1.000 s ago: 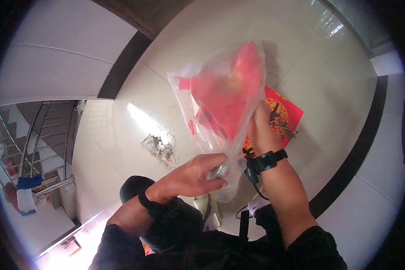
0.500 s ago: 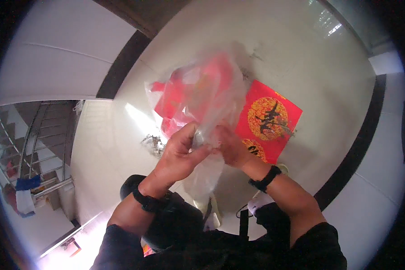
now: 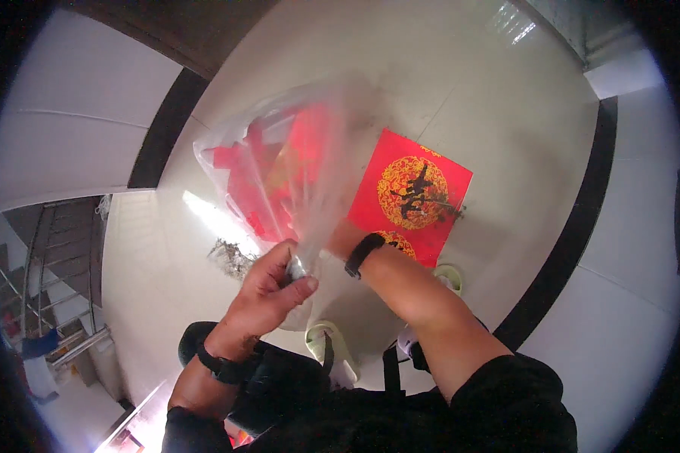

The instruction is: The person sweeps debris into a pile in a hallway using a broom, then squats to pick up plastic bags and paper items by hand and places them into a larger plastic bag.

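My left hand (image 3: 276, 283) is closed around the gathered neck of a clear plastic bag (image 3: 295, 162) that holds several red paper pieces. The bag stands up in front of me, above the floor. My right hand (image 3: 342, 240), with a black watch on the wrist, goes in behind or into the bag's lower part; the plastic blurs its fingers. A red square paper (image 3: 415, 196) with a gold circle and a black character lies flat on the pale floor just right of the bag.
A small pile of dark debris (image 3: 230, 257) lies on the floor left of my hands. My pale slippers (image 3: 329, 347) show below them. A black floor border (image 3: 574, 226) runs on the right, and a stair railing (image 3: 45, 294) is at far left.
The bag has swung left and lower. My left hand moved up to pinch its neck. My right hand slid in behind the bag, and the red square paper shows more fully.
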{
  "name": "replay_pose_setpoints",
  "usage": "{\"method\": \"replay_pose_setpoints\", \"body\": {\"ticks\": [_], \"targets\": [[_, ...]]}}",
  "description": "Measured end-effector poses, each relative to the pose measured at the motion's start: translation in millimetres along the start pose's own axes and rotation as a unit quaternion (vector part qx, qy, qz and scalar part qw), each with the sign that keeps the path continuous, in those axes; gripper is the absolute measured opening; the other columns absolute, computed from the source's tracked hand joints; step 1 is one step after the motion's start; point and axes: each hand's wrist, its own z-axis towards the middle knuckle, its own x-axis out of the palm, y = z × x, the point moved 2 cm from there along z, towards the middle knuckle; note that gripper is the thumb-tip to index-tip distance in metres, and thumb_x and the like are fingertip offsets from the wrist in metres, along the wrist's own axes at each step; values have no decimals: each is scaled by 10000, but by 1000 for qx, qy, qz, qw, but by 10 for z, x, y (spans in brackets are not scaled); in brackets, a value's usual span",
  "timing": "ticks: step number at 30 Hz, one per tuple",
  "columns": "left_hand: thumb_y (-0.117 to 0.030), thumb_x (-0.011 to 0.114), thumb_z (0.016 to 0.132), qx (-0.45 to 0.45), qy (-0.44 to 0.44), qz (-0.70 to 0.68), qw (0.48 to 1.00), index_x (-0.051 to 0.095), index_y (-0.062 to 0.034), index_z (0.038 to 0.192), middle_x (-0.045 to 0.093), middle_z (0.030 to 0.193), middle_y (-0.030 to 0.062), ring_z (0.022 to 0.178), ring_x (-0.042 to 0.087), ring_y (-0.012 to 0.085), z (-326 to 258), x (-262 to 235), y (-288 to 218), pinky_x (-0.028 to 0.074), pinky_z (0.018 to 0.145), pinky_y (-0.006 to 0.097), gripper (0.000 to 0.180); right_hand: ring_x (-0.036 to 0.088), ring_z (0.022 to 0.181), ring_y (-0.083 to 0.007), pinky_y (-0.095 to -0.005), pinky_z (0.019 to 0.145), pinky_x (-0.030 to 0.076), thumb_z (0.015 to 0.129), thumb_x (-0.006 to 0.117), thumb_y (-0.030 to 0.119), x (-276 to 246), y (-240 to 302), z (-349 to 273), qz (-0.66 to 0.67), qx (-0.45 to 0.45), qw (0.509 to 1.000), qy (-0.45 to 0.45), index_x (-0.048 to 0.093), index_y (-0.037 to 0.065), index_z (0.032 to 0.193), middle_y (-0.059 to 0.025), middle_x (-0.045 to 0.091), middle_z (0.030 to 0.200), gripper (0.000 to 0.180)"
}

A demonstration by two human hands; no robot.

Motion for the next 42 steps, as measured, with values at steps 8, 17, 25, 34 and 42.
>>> {"method": "replay_pose_setpoints", "body": {"ticks": [8, 17, 25, 34, 42], "targets": [[-25, 522, 817, 50, -115, -22, 992, 496, -46, 970, 497, 801, -37, 690, 443, 39, 91, -253, -65, 366, 597, 184, 156, 590, 780, -283, -354, 660, 480, 735, 559, 66, -401, -787, -107, 353, -321, 869, -134, 603, 20, 915, -170, 599, 815, 191], [-24, 506, 826, 47, -141, -27, 989, 488, -37, 945, 511, 803, -17, 689, 458, 51, 101, -149, -84, 375, 614, 191, 120, 329, 1180, -370, -431, 939, 341, 551, 772, 259, -21, -2796, -355, 34, 161, 986, 37, 254, 86, 1299, -242, 342, 1263, 926], [17, 479, 745, 44, -155, -3, 987, 475, -34, 1000, 513, 801, -1, 654, 476, 76, 274, -24, -22, 388, 581, 211, 260, 424, 1062, -355, -427, 867, 393, 479, 810, 270, 19, -2583, -431, -38, 180, 982, 35, 207, 130, 1291, -197, 430, 1100, 1022], [-11, 509, 817, 29, -118, -2, 993, 479, -48, 888, 487, 770, -38, 678, 443, 30, 328, 3, -53, 364, 603, 189, 86, 567, 850, -331, -405, 691, 475, 574, 738, 207, 48, -2711, -493, -31, 180, 983, 32, 337, 95, 1183, -157, 570, 928, 738], [-1, 515, 809, 44, -116, 2, 992, 484, -50, 897, 486, 776, -45, 685, 445, 28, 330, 48, -83, 367, 608, 189, 105, 590, 798, -290, -416, 646, 475, 669, 609, 172, -223, -2585, -651, -67, 131, 988, 49, 546, 123, 983, -102, 604, 876, 324]]}}
